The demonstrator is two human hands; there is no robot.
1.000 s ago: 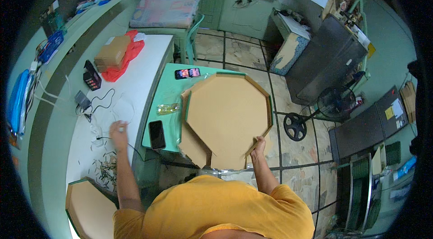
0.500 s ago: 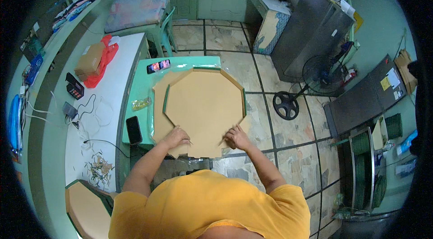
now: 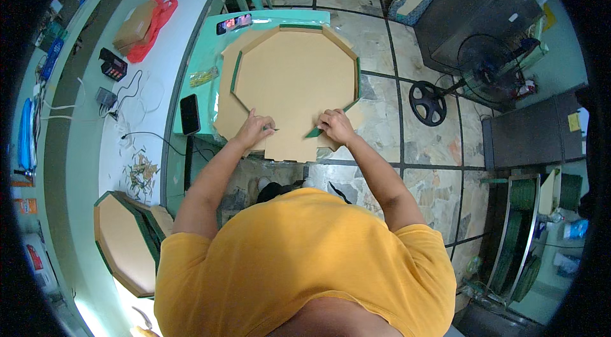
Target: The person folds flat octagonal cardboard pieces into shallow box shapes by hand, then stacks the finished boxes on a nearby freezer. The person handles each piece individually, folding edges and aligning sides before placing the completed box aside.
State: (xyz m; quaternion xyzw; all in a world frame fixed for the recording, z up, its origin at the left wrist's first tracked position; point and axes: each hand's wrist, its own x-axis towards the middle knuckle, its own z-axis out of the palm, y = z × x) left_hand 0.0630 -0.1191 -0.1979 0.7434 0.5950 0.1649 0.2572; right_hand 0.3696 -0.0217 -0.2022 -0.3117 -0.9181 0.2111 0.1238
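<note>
An octagonal cardboard box, brown inside with green outer faces, lies on the green table in front of me. Its far and side walls stand up, while the near panel lies flat toward me. My left hand is closed on a cardboard flap at the near left corner; only the flap's thin dark edge shows by the fingertips. At the near right corner my right hand pinches a green-faced flap, which is bent inward over the box floor.
On the green table lie a black phone, a second phone with a lit screen and a clear packet. The white counter at left holds cardboard scraps, cables and folded octagonal boxes. A fan stands right.
The view has tilted, so the table appears higher. The right-hand flap has turned inward and now shows its green face. My left hand stays at its corner.
</note>
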